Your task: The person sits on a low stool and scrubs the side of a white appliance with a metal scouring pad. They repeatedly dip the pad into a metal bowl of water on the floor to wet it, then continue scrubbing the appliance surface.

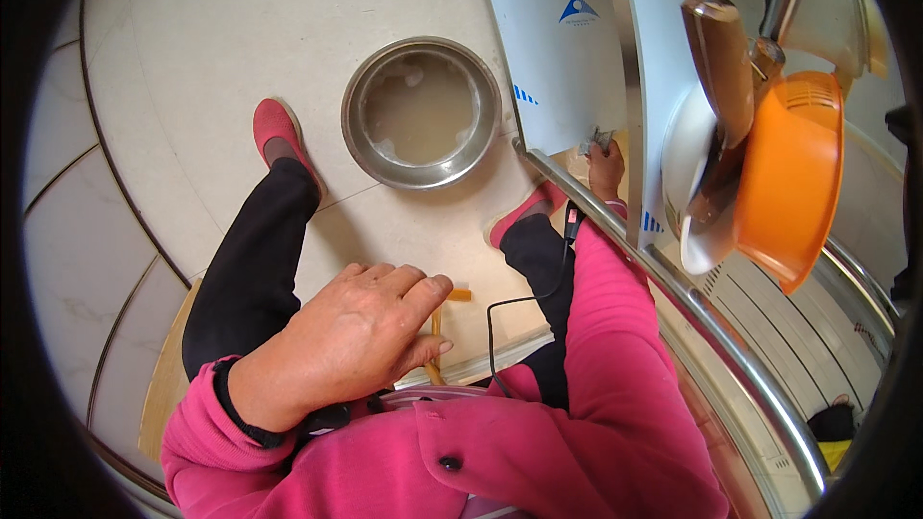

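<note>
My right hand (607, 167) reaches out beside the metal post of a rack, its fingers closed on a crumpled grey cloth (597, 142) at the lower end of a film-covered panel (570, 50). My left hand (353, 331) is held in front of my body, back upward, fingers loosely bent, with nothing seen in it; its palm is hidden. On the floor between my feet and a little beyond stands a round steel basin (422, 112) of cloudy water with some foam along its edge.
Steel tubes (721, 317) of the rack run close along my right arm. An orange plastic basket (793, 180), a white bowl (703, 231) and brown handles (721, 65) stand above on the right. A black cable (492, 331) hangs by my right sleeve. A wooden seat edge (167, 375) shows at left.
</note>
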Demonstrator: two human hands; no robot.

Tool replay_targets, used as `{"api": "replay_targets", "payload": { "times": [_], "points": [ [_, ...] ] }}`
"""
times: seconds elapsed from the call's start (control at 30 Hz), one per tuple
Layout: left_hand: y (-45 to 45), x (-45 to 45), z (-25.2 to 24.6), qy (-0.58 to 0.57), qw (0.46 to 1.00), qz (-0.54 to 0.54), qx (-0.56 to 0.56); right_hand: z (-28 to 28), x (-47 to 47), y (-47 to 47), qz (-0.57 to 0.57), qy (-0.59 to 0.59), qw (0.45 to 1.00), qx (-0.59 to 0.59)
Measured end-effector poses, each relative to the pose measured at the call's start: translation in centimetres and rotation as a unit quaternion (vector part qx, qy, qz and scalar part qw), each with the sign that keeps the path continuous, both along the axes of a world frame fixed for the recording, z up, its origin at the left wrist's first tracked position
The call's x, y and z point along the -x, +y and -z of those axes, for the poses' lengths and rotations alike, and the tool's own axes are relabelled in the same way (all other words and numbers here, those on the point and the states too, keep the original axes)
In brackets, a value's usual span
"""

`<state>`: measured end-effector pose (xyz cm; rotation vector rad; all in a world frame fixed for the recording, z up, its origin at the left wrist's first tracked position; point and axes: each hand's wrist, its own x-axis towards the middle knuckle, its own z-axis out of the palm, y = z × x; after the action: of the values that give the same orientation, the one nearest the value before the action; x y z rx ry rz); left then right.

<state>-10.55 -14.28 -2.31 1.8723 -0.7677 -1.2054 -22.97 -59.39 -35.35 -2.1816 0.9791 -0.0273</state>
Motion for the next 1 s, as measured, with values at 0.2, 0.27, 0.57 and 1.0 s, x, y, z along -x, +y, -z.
{"api": "replay_targets", "payload": {
  "times": [0.2, 0.27, 0.57, 1.0],
  "points": [
    [-0.4, -0.7, 0.3, 0.031, 0.999, 0.0, -0.034, 1.5, -3.3, 0.9, -0.114, 0.021, 0.972, 0.204],
    [-0.6, -0.8, 0.5, 0.033, 0.999, 0.006, -0.037, 1.7, -3.6, 1.0, -0.132, 0.0, 0.971, 0.2],
    [-1.9, -0.4, 0.6, 0.025, 0.999, 0.02, -0.03, -1.1, -4.1, 4.7, -0.32, -0.041, 0.946, 0.011],
    [-1.5, -0.2, 1.0, 0.023, 1.0, 0.009, -0.012, 3.0, -4.1, -3.1, -0.183, 0.095, 0.965, 0.165]
  ]
}}
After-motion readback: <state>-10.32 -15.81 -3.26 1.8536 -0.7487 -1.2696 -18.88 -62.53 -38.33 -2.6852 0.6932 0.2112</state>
